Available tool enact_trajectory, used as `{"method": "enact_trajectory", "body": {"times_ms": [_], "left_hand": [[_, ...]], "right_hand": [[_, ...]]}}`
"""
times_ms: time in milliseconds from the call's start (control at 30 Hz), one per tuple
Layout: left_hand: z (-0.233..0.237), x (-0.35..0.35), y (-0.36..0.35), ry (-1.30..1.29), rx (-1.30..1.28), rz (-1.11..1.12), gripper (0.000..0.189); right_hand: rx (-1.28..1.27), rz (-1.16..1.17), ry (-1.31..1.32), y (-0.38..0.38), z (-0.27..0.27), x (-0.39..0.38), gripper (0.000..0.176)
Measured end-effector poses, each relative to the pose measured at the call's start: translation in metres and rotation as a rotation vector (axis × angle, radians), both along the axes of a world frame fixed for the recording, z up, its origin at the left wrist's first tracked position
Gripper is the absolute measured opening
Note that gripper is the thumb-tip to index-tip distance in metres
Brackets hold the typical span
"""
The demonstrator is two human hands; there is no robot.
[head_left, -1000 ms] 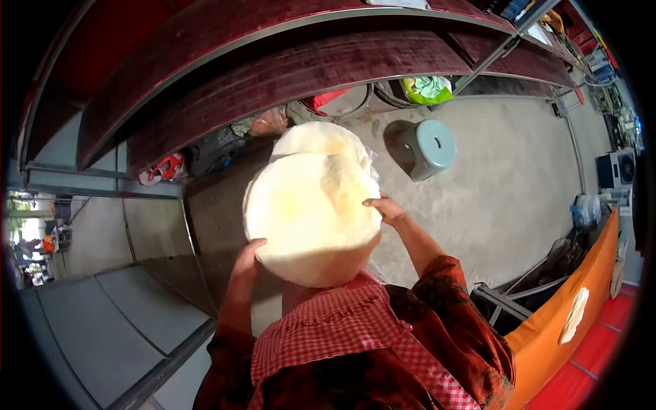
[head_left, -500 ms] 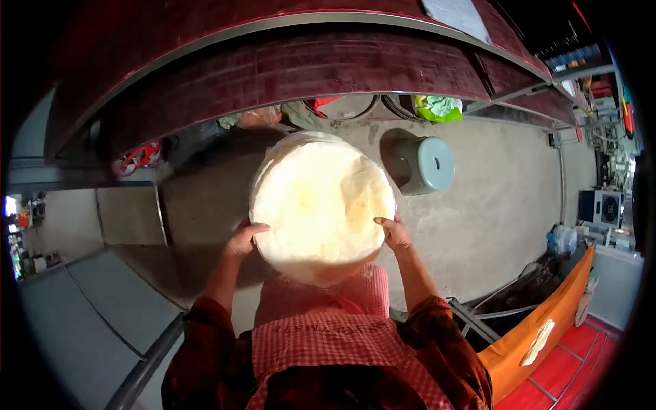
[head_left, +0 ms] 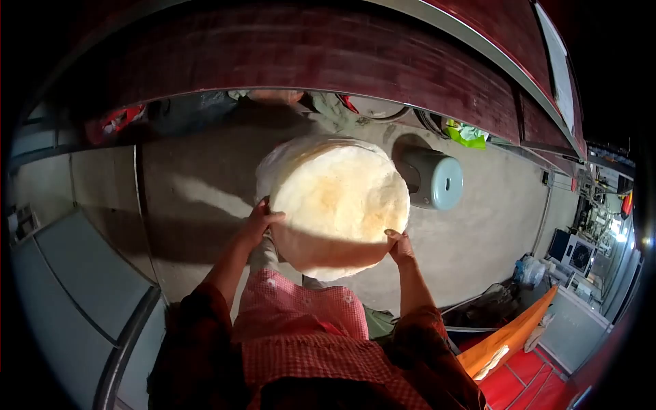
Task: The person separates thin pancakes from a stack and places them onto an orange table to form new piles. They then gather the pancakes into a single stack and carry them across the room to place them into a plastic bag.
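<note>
A thick stack of round, pale flatbreads (head_left: 338,205) hangs in front of my checked apron, above the floor. My left hand (head_left: 260,222) grips its left edge, thumb on top. At the right edge my right hand (head_left: 400,244) holds it the same way, thumb over the rim. The fingers under the stack are hidden. Light brown patches show on the top round, and its near part lies in shadow.
Beyond the stack runs a dark red table (head_left: 307,51), with bags beneath it. A grey-blue stool (head_left: 447,183) stands on the floor (head_left: 492,232) to the right. An orange panel (head_left: 509,338) is at lower right, grey panels (head_left: 89,266) at left.
The stack has shifted slightly right in view and tilted, with both hands still on it. The view has turned, so the table and stool appear moved. More shadow covers the near part of the stack.
</note>
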State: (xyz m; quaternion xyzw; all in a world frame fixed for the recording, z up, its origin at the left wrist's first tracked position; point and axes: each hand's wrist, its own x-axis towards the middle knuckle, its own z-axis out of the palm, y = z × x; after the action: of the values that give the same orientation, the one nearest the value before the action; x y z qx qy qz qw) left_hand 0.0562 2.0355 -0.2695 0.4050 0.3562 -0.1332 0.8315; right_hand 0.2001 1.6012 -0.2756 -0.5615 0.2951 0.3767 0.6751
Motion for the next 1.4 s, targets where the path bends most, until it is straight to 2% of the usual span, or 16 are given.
{"method": "enact_trajectory", "body": {"times_ms": [200,533,667,733,767,833,867,933,967,1033,1067,1133,1233,1267,1300,1400], "left_hand": [[0.022,-0.002,-0.007,0.109,0.114,-0.010,0.047],[-0.031,-0.016,-0.010,0.095,0.296,-0.097,0.046],[-0.033,-0.022,-0.023,0.084,0.762,0.060,0.057],[-0.021,-0.024,-0.019,0.199,0.861,0.186,0.066],[-0.029,-0.032,-0.026,0.208,0.777,0.113,0.069],[-0.049,-0.053,-0.048,0.218,0.601,-0.031,0.075],[-0.015,-0.041,-0.047,0.148,0.493,0.034,0.077],[-0.047,-0.050,-0.060,0.103,0.558,0.169,0.078],[-0.057,-0.055,-0.067,0.087,0.588,0.236,0.078],[0.003,-0.048,-0.051,-0.049,1.041,0.109,0.070],[0.032,-0.046,-0.045,-0.116,1.267,0.033,0.066],[0.057,-0.057,-0.059,-0.384,1.321,-0.257,0.057],[0.059,-0.087,-0.102,-0.645,1.272,-0.524,0.042],[0.051,-0.096,-0.109,-0.664,1.276,-0.533,0.039],[0.045,-0.097,-0.110,-0.621,1.258,-0.555,0.040],[0.044,-0.099,-0.109,-0.540,1.258,-0.594,0.043]], "right_hand": [[-0.084,-0.039,0.046,0.008,0.014,0.006,0.034],[-0.098,-0.032,0.032,0.019,0.022,0.000,0.042],[-0.182,0.009,-0.251,0.039,0.047,-0.018,0.054],[-0.410,-0.156,-0.167,0.035,0.044,-0.022,0.061],[-0.523,-0.235,-0.126,0.036,0.041,-0.023,0.065],[-0.336,-0.219,-0.049,0.028,0.025,-0.022,0.074],[-0.240,-0.185,-0.048,0.033,0.023,-0.021,0.073],[-0.234,-0.258,0.124,0.033,0.029,-0.005,0.064],[-0.443,-0.169,-0.084,0.024,0.026,0.007,0.058],[-0.835,0.025,-0.518,0.005,0.010,0.037,0.046],[-0.722,0.153,-0.707,0.040,0.030,0.054,0.035],[-0.571,0.442,-0.951,0.158,0.091,0.087,0.020],[-0.502,0.966,-1.234,0.289,0.098,0.117,0.013],[-0.356,1.054,-1.143,0.325,0.088,0.122,0.014],[-0.385,1.224,-1.309,0.353,0.067,0.130,0.014],[-0.525,1.635,-1.188,0.394,-0.014,0.143,0.017]]}}
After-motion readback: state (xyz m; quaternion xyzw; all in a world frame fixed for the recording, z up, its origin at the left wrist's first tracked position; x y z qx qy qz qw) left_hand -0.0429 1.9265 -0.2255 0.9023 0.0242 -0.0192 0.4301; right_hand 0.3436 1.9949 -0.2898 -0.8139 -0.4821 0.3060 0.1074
